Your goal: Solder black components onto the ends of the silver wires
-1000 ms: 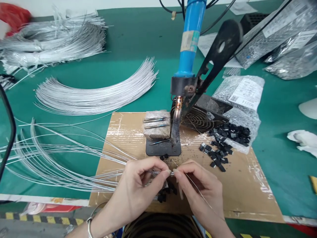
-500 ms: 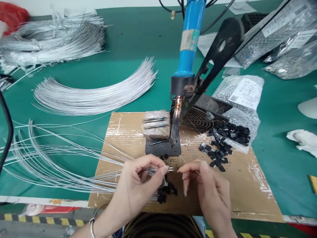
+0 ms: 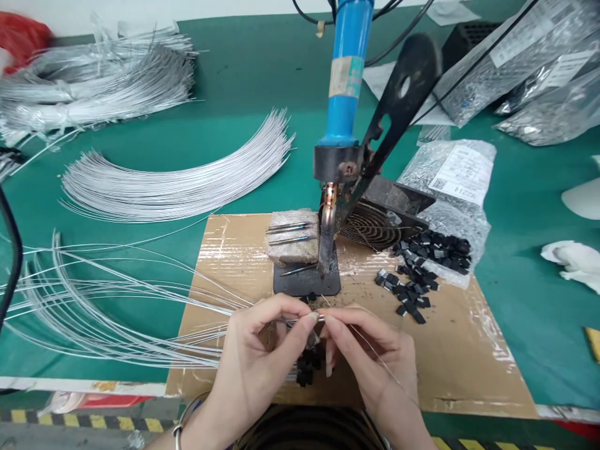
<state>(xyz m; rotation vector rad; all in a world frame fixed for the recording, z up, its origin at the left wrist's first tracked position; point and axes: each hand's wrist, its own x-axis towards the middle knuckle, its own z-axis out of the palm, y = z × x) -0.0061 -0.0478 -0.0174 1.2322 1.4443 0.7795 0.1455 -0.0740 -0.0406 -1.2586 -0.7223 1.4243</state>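
My left hand (image 3: 267, 350) pinches thin silvery-white wires (image 3: 201, 303) near their ends, over the front of a cardboard sheet (image 3: 459, 350). Thumb and forefinger of my right hand (image 3: 370, 350) close on the tips of those same wires, close beside the left fingertips. A fine strand (image 3: 375, 350) crosses the right hand's fingers; I cannot tell whether it is gripped. Black connectors (image 3: 305, 369) on wire ends lie under the hands, partly hidden. Just beyond them a blue-handled hot-air tool (image 3: 347, 100) hangs in a black bracket (image 3: 403, 87), its metal nozzle (image 3: 328, 231) pointing down.
A block with metal rods (image 3: 291, 250) stands behind a dark plate (image 3: 307, 284). Loose black connectors (image 3: 417, 275) spill from a plastic bag (image 3: 464, 169) at right, near a round-grilled fan (image 3: 368, 225). A wire bundle (image 3: 178, 190) curves across the green mat (image 3: 248, 81); bagged coils (image 3: 103, 81) lie behind.
My right hand has moved left and closed on the wire tips at my left fingers. The left hand still pinches the wires. The view has shifted slightly.
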